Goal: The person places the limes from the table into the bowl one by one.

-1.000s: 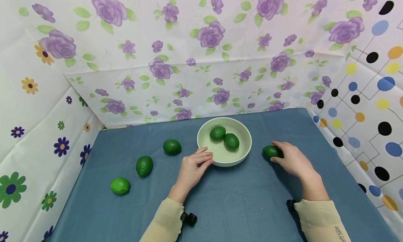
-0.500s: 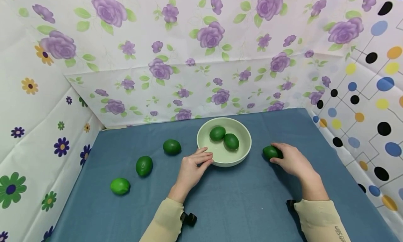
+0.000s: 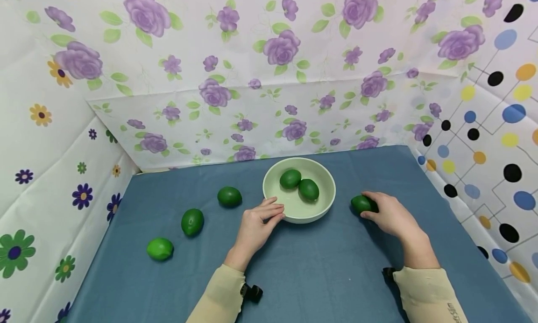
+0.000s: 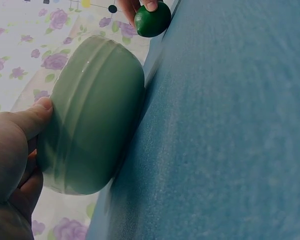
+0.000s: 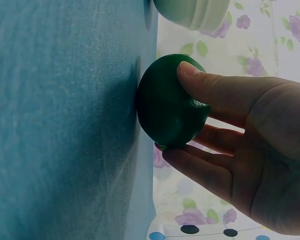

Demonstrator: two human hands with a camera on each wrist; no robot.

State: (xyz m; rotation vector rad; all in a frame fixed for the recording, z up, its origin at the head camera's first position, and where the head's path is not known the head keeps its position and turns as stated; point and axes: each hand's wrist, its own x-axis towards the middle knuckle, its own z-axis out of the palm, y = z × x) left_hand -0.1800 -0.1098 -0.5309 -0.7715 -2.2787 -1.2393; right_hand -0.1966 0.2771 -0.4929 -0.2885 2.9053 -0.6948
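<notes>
A pale green bowl (image 3: 300, 211) stands toward the back of the blue cloth with two dark green limes inside, a rear lime (image 3: 290, 179) and a front lime (image 3: 308, 190). My left hand (image 3: 257, 227) holds the bowl's near-left rim; in the left wrist view the thumb (image 4: 41, 105) lies on the outer wall and the other fingers go behind the rim. Right of the bowl, my right hand (image 3: 391, 213) grips another dark green lime (image 3: 361, 204). The right wrist view shows this lime (image 5: 170, 102) between thumb and fingers, right at the cloth.
Left of the bowl lie a dark green lime (image 3: 229, 197), a second dark lime (image 3: 192, 222) and a brighter green lime (image 3: 160, 249) in a slanting row. A floral curtain (image 3: 252, 103) borders the back; a dotted sheet (image 3: 496, 136) borders the right.
</notes>
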